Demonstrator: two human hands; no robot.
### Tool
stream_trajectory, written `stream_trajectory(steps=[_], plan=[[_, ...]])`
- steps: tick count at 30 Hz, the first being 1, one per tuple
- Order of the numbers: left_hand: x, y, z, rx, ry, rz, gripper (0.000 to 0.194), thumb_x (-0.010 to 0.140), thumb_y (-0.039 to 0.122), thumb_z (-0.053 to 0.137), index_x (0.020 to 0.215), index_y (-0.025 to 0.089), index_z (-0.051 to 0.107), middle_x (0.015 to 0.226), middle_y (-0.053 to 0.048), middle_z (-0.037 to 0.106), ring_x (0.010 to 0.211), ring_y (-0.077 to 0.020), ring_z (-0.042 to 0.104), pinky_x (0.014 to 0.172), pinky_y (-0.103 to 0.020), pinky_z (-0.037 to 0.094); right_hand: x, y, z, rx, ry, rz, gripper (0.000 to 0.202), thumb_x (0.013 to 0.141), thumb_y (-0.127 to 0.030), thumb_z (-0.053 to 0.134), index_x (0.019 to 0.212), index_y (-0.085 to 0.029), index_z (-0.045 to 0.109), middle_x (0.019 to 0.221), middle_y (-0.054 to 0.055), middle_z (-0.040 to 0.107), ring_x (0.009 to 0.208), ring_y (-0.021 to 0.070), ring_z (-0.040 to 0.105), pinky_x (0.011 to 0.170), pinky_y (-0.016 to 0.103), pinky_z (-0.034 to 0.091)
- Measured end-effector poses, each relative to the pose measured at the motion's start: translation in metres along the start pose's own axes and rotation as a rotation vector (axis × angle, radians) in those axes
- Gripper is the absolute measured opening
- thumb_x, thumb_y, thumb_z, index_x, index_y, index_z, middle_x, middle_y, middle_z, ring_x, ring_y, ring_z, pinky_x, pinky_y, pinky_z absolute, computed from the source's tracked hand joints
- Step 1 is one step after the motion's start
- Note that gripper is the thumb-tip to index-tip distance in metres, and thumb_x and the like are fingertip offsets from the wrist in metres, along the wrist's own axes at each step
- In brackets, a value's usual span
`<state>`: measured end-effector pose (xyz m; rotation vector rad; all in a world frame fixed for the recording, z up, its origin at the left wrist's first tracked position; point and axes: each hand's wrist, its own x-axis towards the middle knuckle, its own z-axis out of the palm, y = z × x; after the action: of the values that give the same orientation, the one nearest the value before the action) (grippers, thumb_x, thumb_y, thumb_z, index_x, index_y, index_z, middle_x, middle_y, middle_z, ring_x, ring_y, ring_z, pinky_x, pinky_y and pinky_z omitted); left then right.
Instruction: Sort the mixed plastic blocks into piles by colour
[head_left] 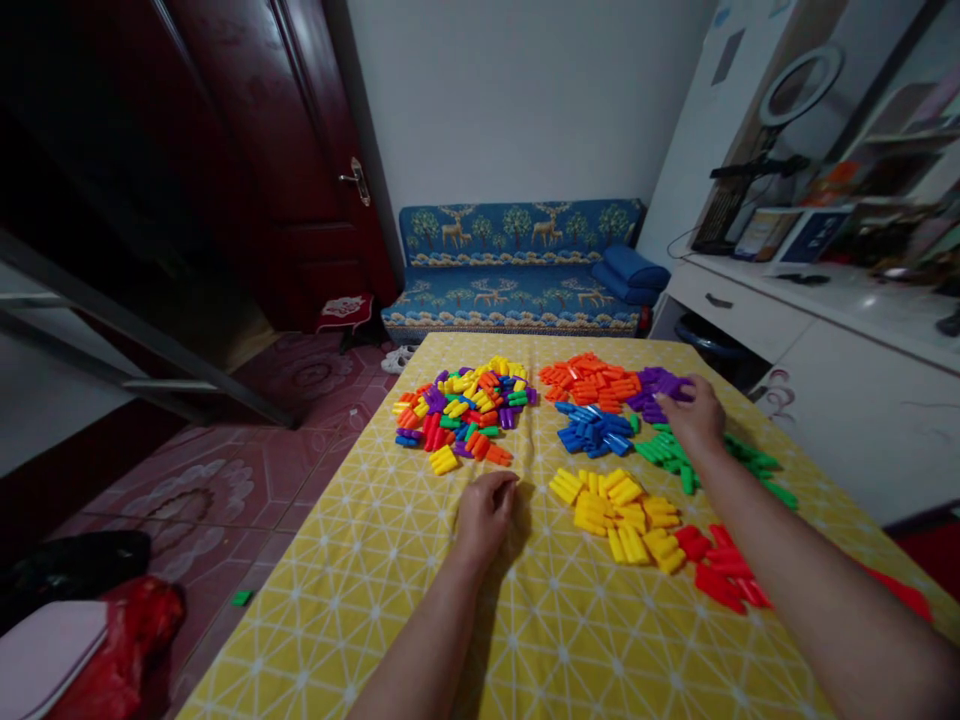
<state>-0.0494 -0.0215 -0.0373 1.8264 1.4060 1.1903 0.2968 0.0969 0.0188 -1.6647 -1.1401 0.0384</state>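
Note:
My left hand [486, 510] rests on the yellow tablecloth [420, 580], fingers curled together, just below a mixed-colour pile of plastic pieces [469, 405]. Whether anything is inside it is hidden. My right hand [694, 412] reaches to the purple pile [652, 390], its fingertips closed at the pile's right side; what they hold cannot be made out. Around it lie an orange pile [589, 380], a blue pile [594, 430] and a green pile [667, 450], partly covered by my right forearm. Nearer are a yellow pile [619, 510] and red pieces [724, 570].
A blue patterned sofa [517, 285] stands beyond the table. To the right is a white cabinet [840, 350] with a ring light [802, 85]. A green piece [242, 598] and a red bag [146, 635] lie on the floor at left.

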Motion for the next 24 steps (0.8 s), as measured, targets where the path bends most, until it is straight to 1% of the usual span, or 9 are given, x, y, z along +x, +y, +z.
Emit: stream_trajectory(steps=[2,4,8,10,12,14,18,21,24], plan=[[0.0,0.002,-0.001,0.021,0.063,0.035,0.02,0.088,0.019,0.052,0.098,0.019,0.069,0.098,-0.008,0.069,0.093,-0.0197,0.063,0.085,-0.033,0.049,-0.016,-0.006,0.002,0.051,-0.016,0.018,0.069,0.067,-0.025,0.07,0.13,-0.008,0.048,0.124,0.023,0.059,0.082,0.0248,0.07,0.077,0.039,0.055],[0.002,0.003,-0.002,0.048,0.16,0.071,0.022,0.088,0.017,0.051,0.103,0.019,0.067,0.106,-0.01,0.065,0.102,-0.021,0.06,0.091,-0.036,0.048,-0.054,-0.022,0.005,0.158,-0.069,-0.025,0.065,0.073,-0.031,0.068,0.132,-0.012,0.047,0.132,0.023,0.053,0.089,0.0243,0.069,0.079,0.039,0.055],[0.007,0.0,-0.003,0.173,0.282,0.099,0.044,0.082,0.01,0.052,0.126,0.02,0.055,0.135,-0.014,0.048,0.127,-0.0263,0.045,0.106,-0.045,0.039,-0.157,-0.067,0.015,0.341,-0.275,-0.088,0.047,0.085,-0.035,0.058,0.128,-0.018,0.05,0.121,0.015,0.061,0.086,0.02,0.067,0.071,0.033,0.056],[0.01,-0.004,-0.002,0.26,0.271,0.098,0.057,0.078,0.009,0.055,0.133,0.02,0.049,0.145,-0.015,0.038,0.135,-0.0307,0.035,0.11,-0.049,0.034,-0.2,-0.086,0.019,0.371,-0.369,-0.145,0.037,0.088,-0.029,0.053,0.124,-0.019,0.052,0.115,0.013,0.064,0.082,0.0177,0.066,0.069,0.032,0.057],[0.015,-0.008,0.0,0.34,0.243,0.093,0.061,0.076,0.01,0.058,0.135,0.02,0.048,0.148,-0.016,0.034,0.138,-0.0341,0.029,0.111,-0.053,0.031,-0.227,-0.099,0.023,0.384,-0.418,-0.233,0.033,0.09,-0.023,0.05,0.123,-0.02,0.053,0.115,0.012,0.063,0.081,0.0164,0.065,0.068,0.03,0.057],[0.02,-0.009,0.001,0.412,0.206,0.087,0.054,0.078,0.013,0.058,0.131,0.02,0.052,0.147,-0.016,0.037,0.136,-0.0352,0.032,0.11,-0.054,0.03,-0.24,-0.103,0.026,0.383,-0.451,-0.331,0.034,0.092,-0.018,0.045,0.124,-0.021,0.053,0.118,0.012,0.06,0.085,0.016,0.065,0.069,0.029,0.057],[0.033,-0.005,0.001,0.581,0.127,0.092,0.034,0.085,0.022,0.056,0.118,0.023,0.063,0.133,-0.014,0.052,0.12,-0.0338,0.045,0.101,-0.052,0.036,-0.243,-0.094,0.031,0.322,-0.492,-0.485,0.038,0.092,-0.013,0.04,0.127,-0.023,0.053,0.12,0.011,0.059,0.103,0.0198,0.062,0.084,0.036,0.057],[0.042,-0.002,-0.002,0.647,0.097,0.081,0.029,0.087,0.023,0.054,0.113,0.026,0.067,0.116,-0.013,0.061,0.108,-0.0309,0.05,0.093,-0.047,0.039,-0.241,-0.09,0.033,0.293,-0.48,-0.505,0.038,0.092,-0.011,0.04,0.126,-0.023,0.053,0.119,0.011,0.059,0.109,0.0208,0.06,0.088,0.037,0.056],[0.045,-0.002,-0.005,0.555,0.07,0.091,0.025,0.086,0.022,0.055,0.105,0.026,0.07,0.106,-0.011,0.063,0.103,-0.0287,0.052,0.091,-0.045,0.039,-0.24,-0.093,0.032,0.294,-0.454,-0.475,0.04,0.092,-0.011,0.04,0.128,-0.023,0.052,0.121,0.012,0.059,0.107,0.02,0.061,0.086,0.035,0.056]])
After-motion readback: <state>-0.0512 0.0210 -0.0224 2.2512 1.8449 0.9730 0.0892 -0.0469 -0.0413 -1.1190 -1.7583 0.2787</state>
